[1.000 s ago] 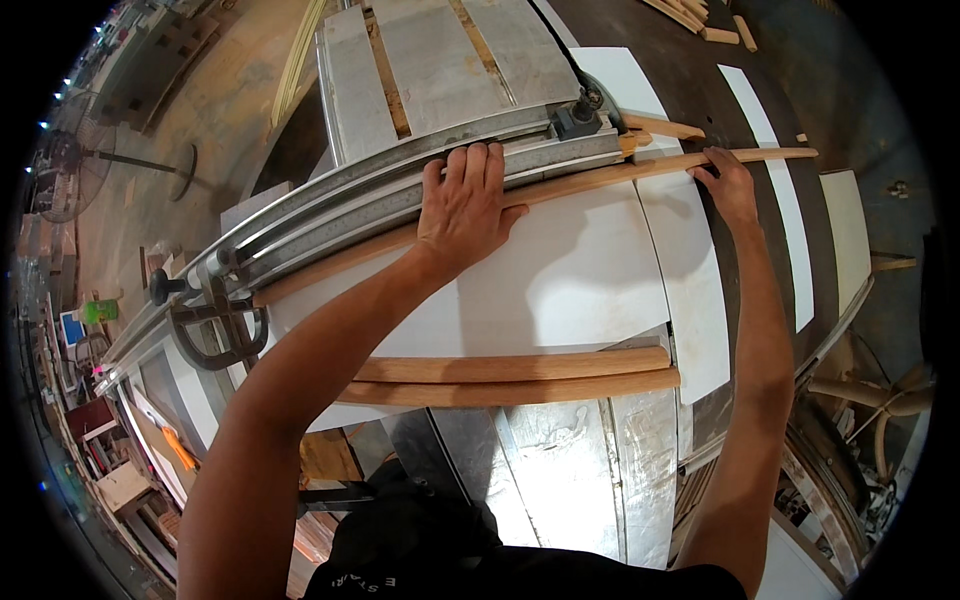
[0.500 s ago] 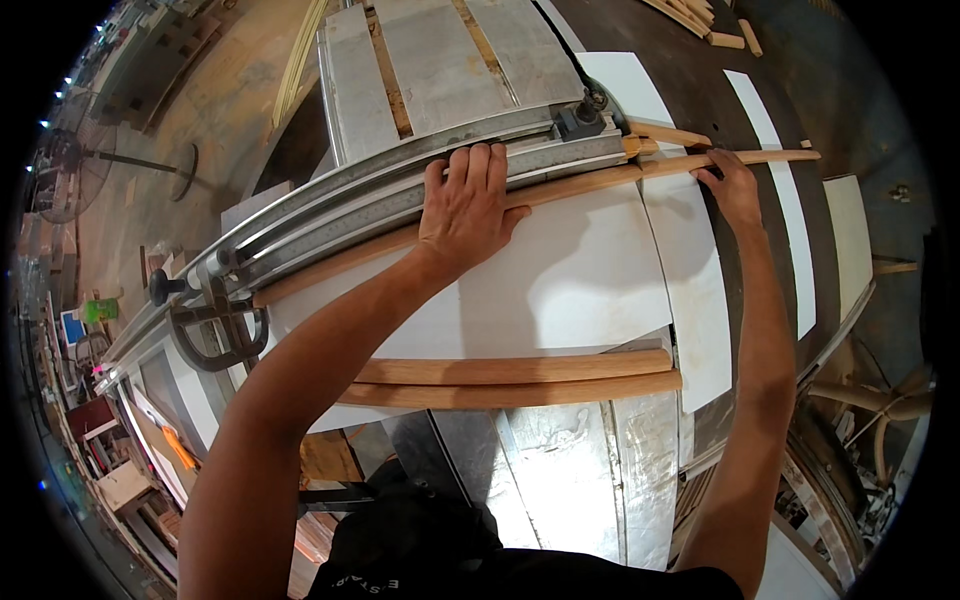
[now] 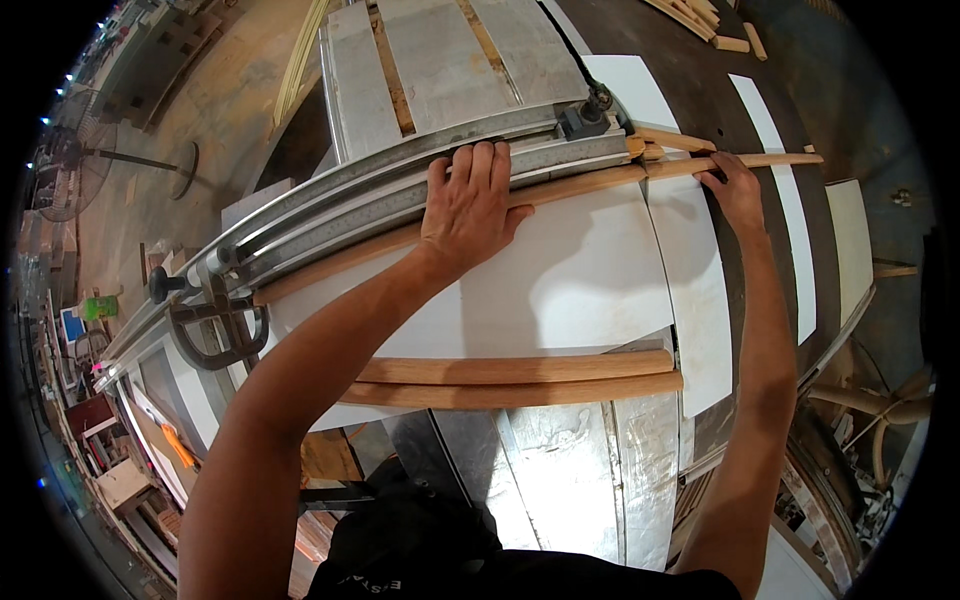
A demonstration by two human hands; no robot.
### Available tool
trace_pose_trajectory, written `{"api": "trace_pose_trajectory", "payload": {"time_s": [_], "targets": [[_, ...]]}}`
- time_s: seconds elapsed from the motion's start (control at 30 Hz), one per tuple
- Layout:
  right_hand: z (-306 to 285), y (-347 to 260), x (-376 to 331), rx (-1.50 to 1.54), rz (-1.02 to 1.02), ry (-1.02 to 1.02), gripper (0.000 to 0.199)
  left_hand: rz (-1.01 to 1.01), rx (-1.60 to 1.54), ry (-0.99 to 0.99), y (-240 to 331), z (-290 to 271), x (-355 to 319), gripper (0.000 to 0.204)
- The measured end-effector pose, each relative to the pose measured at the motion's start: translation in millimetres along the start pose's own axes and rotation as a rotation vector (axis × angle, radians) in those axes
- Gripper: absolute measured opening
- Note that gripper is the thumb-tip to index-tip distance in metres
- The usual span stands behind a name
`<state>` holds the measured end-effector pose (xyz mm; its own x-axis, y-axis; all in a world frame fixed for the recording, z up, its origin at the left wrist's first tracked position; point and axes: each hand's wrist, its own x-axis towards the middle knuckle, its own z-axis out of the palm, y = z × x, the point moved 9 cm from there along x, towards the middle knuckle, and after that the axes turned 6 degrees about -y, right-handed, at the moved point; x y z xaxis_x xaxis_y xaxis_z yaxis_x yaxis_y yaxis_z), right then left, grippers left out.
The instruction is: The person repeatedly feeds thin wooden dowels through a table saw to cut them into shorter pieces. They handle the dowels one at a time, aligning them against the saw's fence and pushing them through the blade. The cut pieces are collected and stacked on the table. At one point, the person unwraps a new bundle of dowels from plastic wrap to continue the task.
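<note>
Long Wooden Strip Held in Two Places Along the Metal Fence

The long, slightly curved strip of smooth light-brown wood (image 3: 590, 184) looks rather light for its length, and I judge it stiff. Its surface may slide a little under the fingers, but it should not be slippery. The slim right end seems the more delicate part and could chip. Good places to take hold are the middle, where the straight grey metal fence (image 3: 560, 158) supports it, and a point near the narrow end.

The strip lies along the near side of this fence, over a flat white sheet (image 3: 590, 275). The left hand (image 3: 468, 205) is at its middle: the fingers bend over the fence and the thumb lies against the wood, so it grasps both together. What is under the palm I cannot see. The right hand (image 3: 735, 185) pinches the strip close to the narrow end, which sticks out beyond the fingers. Between the hands a line crosses the wood; whether it is one piece or two there, I cannot tell. Two similar brown wooden strips (image 3: 520, 371) lie nearer to the body, touching neither hand.
</note>
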<state>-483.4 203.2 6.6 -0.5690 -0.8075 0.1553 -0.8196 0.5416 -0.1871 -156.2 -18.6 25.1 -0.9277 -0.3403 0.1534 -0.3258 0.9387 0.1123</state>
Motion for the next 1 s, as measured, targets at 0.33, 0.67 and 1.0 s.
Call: {"api": "trace_pose_trajectory", "payload": {"time_s": [0.33, 0.67, 1.0], "targets": [[3, 11, 1, -0.018, 0.021, 0.010, 0.047, -0.010, -0.063, 0.042, 0, -2, 1, 0.084], [-8, 23, -42, -0.047, 0.184, -0.127, 0.051, -0.017, -0.047, 0.064, -2, -1, -2, 0.083], [-19, 18, -96, -0.047, 0.137, -0.119, 0.051, -0.022, -0.050, 0.117, -5, -9, -10, 0.080]]}}
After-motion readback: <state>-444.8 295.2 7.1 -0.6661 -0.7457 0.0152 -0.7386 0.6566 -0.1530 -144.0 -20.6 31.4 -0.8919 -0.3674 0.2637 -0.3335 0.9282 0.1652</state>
